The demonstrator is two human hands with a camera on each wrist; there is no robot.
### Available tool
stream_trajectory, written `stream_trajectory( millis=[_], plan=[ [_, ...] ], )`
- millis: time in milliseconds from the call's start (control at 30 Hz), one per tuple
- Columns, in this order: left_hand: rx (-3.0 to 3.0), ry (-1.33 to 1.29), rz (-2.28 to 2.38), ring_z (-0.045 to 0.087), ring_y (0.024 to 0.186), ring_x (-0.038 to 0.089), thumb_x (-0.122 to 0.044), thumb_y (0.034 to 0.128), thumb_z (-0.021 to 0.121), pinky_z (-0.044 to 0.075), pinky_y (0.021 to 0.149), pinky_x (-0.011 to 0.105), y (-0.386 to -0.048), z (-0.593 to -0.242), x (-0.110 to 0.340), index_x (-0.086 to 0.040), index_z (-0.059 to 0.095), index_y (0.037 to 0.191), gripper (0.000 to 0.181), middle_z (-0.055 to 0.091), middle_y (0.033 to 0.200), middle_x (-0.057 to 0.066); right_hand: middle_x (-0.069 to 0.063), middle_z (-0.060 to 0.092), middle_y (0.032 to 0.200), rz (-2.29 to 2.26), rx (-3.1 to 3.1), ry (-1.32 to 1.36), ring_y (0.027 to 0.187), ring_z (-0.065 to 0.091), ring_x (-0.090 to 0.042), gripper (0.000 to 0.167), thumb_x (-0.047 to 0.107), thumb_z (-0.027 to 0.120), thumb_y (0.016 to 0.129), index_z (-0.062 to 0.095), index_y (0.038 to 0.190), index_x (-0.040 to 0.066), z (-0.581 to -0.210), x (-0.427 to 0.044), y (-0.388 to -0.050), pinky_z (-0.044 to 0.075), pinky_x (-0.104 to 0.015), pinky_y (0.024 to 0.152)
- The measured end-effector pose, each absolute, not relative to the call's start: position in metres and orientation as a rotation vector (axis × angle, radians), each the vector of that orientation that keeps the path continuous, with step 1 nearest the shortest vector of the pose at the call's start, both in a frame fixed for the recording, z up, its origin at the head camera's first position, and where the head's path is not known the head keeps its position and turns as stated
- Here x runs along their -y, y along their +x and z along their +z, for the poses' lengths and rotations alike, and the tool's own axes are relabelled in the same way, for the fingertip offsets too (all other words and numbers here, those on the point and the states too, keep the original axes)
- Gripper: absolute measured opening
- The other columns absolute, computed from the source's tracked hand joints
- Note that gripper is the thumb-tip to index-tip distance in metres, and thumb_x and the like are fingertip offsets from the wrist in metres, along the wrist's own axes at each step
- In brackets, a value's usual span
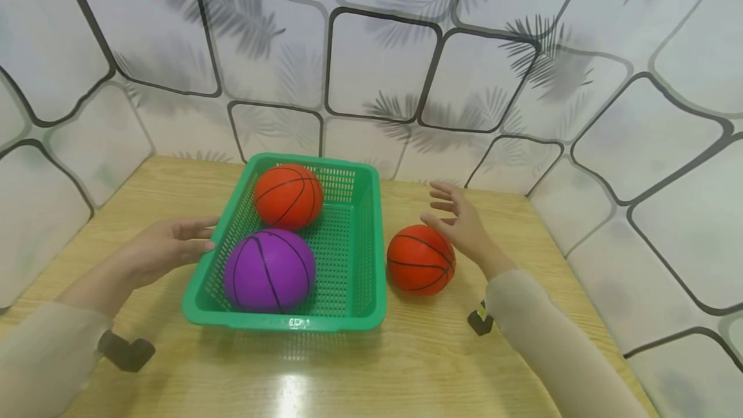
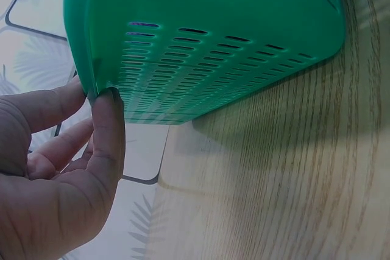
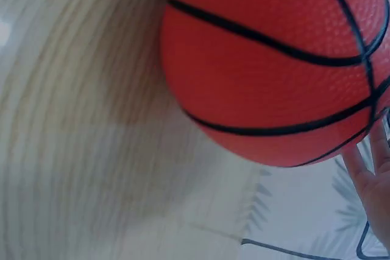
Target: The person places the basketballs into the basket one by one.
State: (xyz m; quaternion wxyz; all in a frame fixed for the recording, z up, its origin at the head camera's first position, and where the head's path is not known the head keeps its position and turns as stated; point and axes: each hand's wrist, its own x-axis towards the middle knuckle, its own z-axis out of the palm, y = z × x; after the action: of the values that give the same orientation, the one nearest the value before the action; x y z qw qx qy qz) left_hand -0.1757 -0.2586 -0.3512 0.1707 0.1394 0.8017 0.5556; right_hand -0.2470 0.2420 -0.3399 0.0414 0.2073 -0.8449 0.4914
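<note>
Sleeves (image 1: 557,347), hands (image 1: 465,229), ball (image 1: 419,269), basket (image 1: 249,320), unreadable rim mark (image 1: 297,323)

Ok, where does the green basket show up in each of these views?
Head: the green basket sits mostly left of centre.
Left wrist: upper middle, pinched at its edge by the left hand.
Right wrist: not in it.
Shared landmark: the wooden table, visible in all three.
</note>
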Motion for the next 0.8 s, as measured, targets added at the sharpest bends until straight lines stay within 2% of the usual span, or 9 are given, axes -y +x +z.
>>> stream_trajectory(
  millis=[133, 367, 467, 633, 800],
  plan=[
    [-2.270, 0.390, 1.585, 0.036, 0.128, 0.041, -0.014, 0.0978, 0.055, 0.046, 0.094, 0.021, -0.176, -0.352, 0.259, 0.010, 0.022, 0.146, 0.063, 0.029, 0.146, 0.031, -0.018, 0.041, 0.141, 1.461, 2.649, 0.618, 0.123, 0.046, -0.037, 0.064, 0.019, 0.068, 0.090, 0.036, 0.145, 0.016, -0.348, -0.250, -0.243, 0.045, -0.058, 0.095],
    [-2.258, 0.375, 1.593, 0.041, 0.126, 0.033, -0.014, 0.0979, 0.054, 0.046, 0.094, 0.021, -0.176, -0.353, 0.259, 0.009, 0.022, 0.146, 0.063, 0.029, 0.146, 0.029, -0.025, 0.035, 0.143, 1.515, 2.718, 0.634, 0.126, 0.040, -0.045, 0.069, 0.011, 0.065, 0.091, 0.029, 0.148, 0.012, -0.353, -0.259, -0.232, 0.042, -0.062, 0.095],
    [-2.257, 0.372, 1.597, 0.043, 0.125, 0.030, -0.014, 0.0979, 0.054, 0.046, 0.093, 0.021, -0.176, -0.353, 0.260, 0.009, 0.022, 0.146, 0.063, 0.030, 0.146, 0.029, -0.022, 0.035, 0.144, 1.529, 2.721, 0.657, 0.127, 0.039, -0.043, 0.072, 0.013, 0.067, 0.090, 0.027, 0.150, 0.017, -0.368, -0.269, -0.235, 0.042, -0.062, 0.094],
    [-2.263, 0.374, 1.591, 0.040, 0.127, 0.036, -0.015, 0.0980, 0.054, 0.047, 0.094, 0.022, -0.176, -0.353, 0.259, 0.009, 0.022, 0.146, 0.063, 0.030, 0.146, 0.030, -0.022, 0.033, 0.146, 1.555, 2.760, 0.703, 0.128, 0.038, -0.044, 0.077, 0.013, 0.071, 0.088, 0.026, 0.150, 0.017, -0.379, -0.277, -0.231, 0.045, -0.061, 0.092],
    [-2.258, 0.360, 1.586, 0.035, 0.129, 0.041, -0.016, 0.0979, 0.055, 0.046, 0.095, 0.022, -0.176, -0.353, 0.259, 0.009, 0.021, 0.147, 0.064, 0.028, 0.147, 0.030, -0.026, 0.027, 0.147, 1.598, 2.801, 0.751, 0.128, 0.034, -0.049, 0.084, 0.020, 0.075, 0.084, 0.024, 0.151, 0.017, -0.384, -0.284, -0.225, 0.046, -0.061, 0.090]
  ],
)
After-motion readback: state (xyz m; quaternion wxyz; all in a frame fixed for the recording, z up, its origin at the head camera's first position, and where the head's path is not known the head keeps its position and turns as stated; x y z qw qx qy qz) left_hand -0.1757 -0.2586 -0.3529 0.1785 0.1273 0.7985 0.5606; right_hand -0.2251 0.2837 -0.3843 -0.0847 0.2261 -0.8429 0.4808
